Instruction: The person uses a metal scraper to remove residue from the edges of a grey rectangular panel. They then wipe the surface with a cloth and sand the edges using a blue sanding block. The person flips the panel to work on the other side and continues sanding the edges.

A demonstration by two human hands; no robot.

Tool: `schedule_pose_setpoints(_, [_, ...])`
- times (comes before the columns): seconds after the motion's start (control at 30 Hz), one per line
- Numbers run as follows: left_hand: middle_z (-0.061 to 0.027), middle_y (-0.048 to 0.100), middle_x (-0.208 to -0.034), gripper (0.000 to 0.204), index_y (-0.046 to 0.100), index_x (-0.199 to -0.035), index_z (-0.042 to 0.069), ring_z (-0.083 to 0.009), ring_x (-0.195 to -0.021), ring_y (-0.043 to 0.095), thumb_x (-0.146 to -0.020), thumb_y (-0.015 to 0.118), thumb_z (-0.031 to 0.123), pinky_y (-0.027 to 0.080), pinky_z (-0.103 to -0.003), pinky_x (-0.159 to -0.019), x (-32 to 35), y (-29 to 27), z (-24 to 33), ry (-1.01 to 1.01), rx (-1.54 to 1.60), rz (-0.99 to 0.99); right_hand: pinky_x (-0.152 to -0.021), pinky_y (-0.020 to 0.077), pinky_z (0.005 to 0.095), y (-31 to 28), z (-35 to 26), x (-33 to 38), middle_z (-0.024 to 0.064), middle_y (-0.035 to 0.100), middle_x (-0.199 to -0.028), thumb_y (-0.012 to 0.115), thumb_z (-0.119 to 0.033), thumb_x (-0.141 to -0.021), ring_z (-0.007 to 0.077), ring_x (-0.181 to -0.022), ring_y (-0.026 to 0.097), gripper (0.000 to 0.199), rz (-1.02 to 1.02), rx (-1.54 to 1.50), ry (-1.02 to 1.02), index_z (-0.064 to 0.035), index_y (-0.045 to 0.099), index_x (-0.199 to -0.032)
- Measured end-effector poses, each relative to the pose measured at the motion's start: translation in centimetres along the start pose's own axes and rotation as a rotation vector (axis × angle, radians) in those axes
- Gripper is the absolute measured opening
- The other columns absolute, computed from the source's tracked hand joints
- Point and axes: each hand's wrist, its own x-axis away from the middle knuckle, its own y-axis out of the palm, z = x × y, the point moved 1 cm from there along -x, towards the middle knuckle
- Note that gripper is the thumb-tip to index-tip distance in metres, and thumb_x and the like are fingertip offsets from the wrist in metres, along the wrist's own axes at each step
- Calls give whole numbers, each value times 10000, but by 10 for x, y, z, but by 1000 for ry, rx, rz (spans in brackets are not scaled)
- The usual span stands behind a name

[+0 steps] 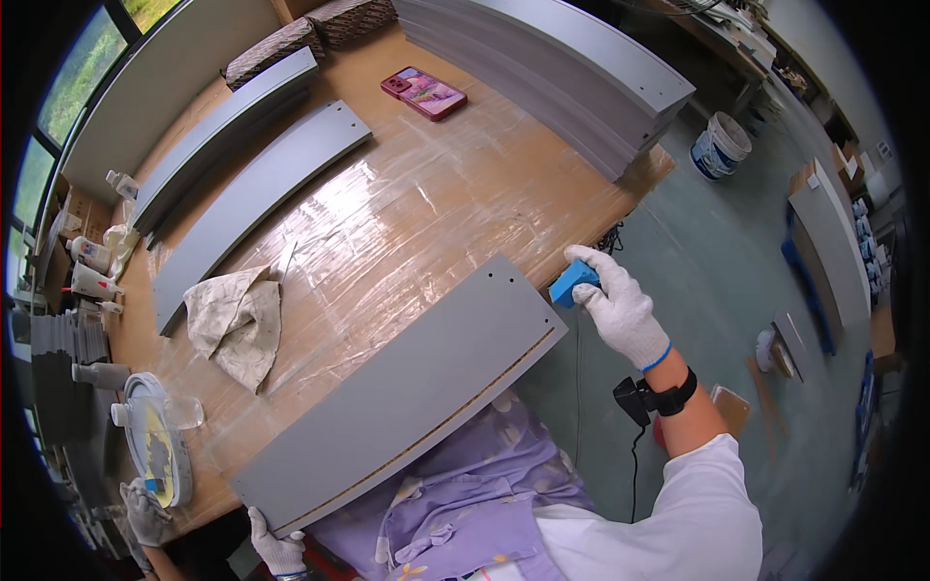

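A long grey board (pixel 387 387) with a narrow brown groove along its near side and small holes at the right end lies slantwise at the table's near edge. At its lower left corner my left hand (pixel 278 548), in a white glove, grips the board's end; part of its fingers is hidden. My right hand (pixel 620 305), also gloved in white, pinches a small blue block (pixel 575 283) just off the board's right end, over the floor side. A crumpled, stained cloth (pixel 235 324) lies on the table beyond the board.
Beyond are two grey panels (pixel 262 194) (pixel 232 131), a phone (pixel 424 93) and a tall stack of grey boards (pixel 572 87). At left, a white lid (pixel 145 387) bears yellow paste and a clear bottle (pixel 170 413); another person's gloved hand (pixel 145 513) is beside it. A bucket (pixel 720 145) stands on the floor.
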Motion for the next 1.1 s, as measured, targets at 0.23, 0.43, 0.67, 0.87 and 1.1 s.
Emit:
schedule_pose_setpoints(0.23, [-35,617,-1153,431,502,-1352,31,-72,-897,614,-1047,485,335,569,-172,-594,-7,-9,5,97,-180,-177,-739,488,302,6,38,52,94,592,-1047,554,-220,-988,171,-864,571,407,29,-1291,180,-20,505,-1339])
schedule_pose_setpoints(0.43, [-18,669,-989,370,581,-1206,101,-112,-676,661,-1005,552,411,466,-209,-353,-6,5,1,157,-143,-51,-843,523,308,21,33,61,105,548,-1154,596,-137,-972,190,-948,590,375,335,-948,64,-28,468,-1307])
schedule_pose_setpoints(0.67, [-31,660,-1030,374,564,-1238,84,-120,-732,656,-1013,543,382,514,-214,-433,1,15,5,93,-76,-27,-960,487,363,92,26,73,152,592,-1146,698,-92,-896,240,-1043,605,452,398,-98,-390,-4,493,-1289])
schedule_pose_setpoints(0.87, [-53,684,-1009,357,568,-1221,106,-179,-643,682,-996,573,383,489,-227,-354,1,19,4,71,-27,17,-664,549,262,68,27,67,79,609,-1057,737,-347,-903,125,-809,608,566,381,-774,77,0,505,-1284])
schedule_pose_setpoints(1.1, [-17,659,-1076,350,577,-1269,82,-81,-767,667,-1024,538,328,565,-204,-421,-5,6,7,-9,-51,-81,-598,555,267,62,9,67,49,613,-944,664,-285,-961,118,-747,619,503,383,-771,43,-26,483,-1353])
